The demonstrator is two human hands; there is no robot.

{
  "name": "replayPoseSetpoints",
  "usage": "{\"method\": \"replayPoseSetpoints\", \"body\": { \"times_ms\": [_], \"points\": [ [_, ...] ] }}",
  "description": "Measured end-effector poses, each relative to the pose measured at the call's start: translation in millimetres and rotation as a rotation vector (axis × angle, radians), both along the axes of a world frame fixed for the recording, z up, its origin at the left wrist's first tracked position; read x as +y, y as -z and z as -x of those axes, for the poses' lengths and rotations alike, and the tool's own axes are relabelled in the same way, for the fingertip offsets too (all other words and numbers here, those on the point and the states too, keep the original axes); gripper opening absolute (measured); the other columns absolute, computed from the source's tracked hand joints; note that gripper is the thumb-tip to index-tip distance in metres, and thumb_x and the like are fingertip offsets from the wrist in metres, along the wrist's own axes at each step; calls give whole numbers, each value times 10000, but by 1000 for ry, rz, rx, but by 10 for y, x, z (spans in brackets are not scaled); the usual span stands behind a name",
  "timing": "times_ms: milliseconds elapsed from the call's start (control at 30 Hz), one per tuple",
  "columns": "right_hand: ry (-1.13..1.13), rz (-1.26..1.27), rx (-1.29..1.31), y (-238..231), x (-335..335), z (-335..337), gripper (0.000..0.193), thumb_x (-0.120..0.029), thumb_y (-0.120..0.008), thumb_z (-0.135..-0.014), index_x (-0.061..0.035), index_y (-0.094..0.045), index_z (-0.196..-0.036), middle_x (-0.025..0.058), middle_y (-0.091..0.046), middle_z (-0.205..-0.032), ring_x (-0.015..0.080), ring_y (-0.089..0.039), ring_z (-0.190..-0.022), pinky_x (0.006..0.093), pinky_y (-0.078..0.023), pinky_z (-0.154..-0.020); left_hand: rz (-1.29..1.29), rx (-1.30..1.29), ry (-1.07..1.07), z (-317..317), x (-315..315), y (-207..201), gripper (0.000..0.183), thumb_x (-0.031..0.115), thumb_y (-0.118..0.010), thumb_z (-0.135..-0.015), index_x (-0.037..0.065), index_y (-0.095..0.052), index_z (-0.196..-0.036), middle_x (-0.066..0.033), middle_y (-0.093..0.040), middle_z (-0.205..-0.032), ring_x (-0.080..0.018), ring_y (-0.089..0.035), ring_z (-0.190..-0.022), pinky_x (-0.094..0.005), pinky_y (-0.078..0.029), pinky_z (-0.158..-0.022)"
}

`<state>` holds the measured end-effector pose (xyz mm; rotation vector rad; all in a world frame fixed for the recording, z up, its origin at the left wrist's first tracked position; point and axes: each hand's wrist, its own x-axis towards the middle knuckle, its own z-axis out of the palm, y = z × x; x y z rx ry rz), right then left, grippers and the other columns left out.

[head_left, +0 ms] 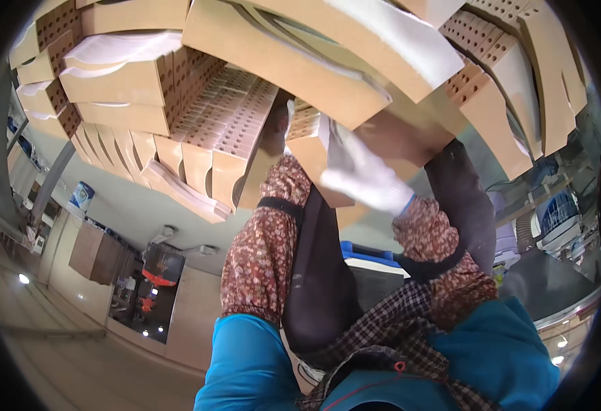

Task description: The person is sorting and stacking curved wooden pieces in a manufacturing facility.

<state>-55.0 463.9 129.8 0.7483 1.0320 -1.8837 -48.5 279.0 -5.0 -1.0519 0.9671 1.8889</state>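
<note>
Between my two hands is a tan block (312,154) with rows of round holes in its upper face; I cannot tell its material. My right hand (372,177), in a white glove, presses along the block's right side with its thumb lower down; the fingers are slightly blurred. On the other side my left hand (289,125) shows only as a strip of white glove beside the block, its fingers mostly hidden. Flowered sleeve covers reach over both forearms. Left of my left hand stands a tight row of similar holed blocks (225,109).
Long curved tan pieces (293,58) lie across the top. More holed pieces are stacked at the upper left (119,82) and upper right (489,109). My dark-trousered legs are below the block, near a blue-edged container (369,253). A brown box (95,253) stands farther left.
</note>
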Motion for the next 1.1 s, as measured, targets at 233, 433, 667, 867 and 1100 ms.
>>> {"method": "replayPoseSetpoints", "body": {
  "times_ms": [233,433,667,867,1100],
  "points": [
    [-243,-380,257,-139,143,-201,876,-225,-696,-902,-6,-189,-1582,217,-322,-1596,285,-333,-1483,367,-296,-1191,100,-202,-181,176,377,-265,564,515,-553,-992,46,-584,-1303,-83,-668,-1161,-207,-588,-1137,-353,-417,-1060],
    [-270,-224,128,144,714,-349,796,-218,-670,-886,-3,-292,-1552,179,-520,-1463,249,-503,-1350,357,-372,-1132,633,-185,435,300,606,-371,637,574,-449,-991,78,-570,-1372,-85,-624,-1224,-178,-551,-1118,-330,-405,-1030],
    [-371,-121,316,-311,864,-68,773,-222,-665,-881,-14,-321,-1541,193,-484,-1494,263,-452,-1392,360,-329,-1162,343,-267,282,-163,78,-292,709,709,-391,-979,166,-493,-1422,-71,-590,-1376,-254,-580,-1249,-506,-478,-1036],
    [-402,-107,209,-1256,1459,-370,821,-219,-680,-888,-73,-260,-1578,222,-520,-1449,296,-521,-1335,354,-387,-1118,136,-243,303,-130,757,-1432,779,759,-404,-944,165,-456,-1446,-84,-540,-1409,-276,-481,-1317,-562,-368,-1077],
    [-391,-129,457,-2625,2228,-664,851,-326,-670,-886,-121,-230,-1585,258,-549,-1378,372,-581,-1235,408,-456,-1058,58,-159,202,177,1500,-3307,655,636,-416,-1008,122,-475,-1411,-81,-619,-1285,-260,-604,-1181,-451,-491,-1039]
  ]
}}
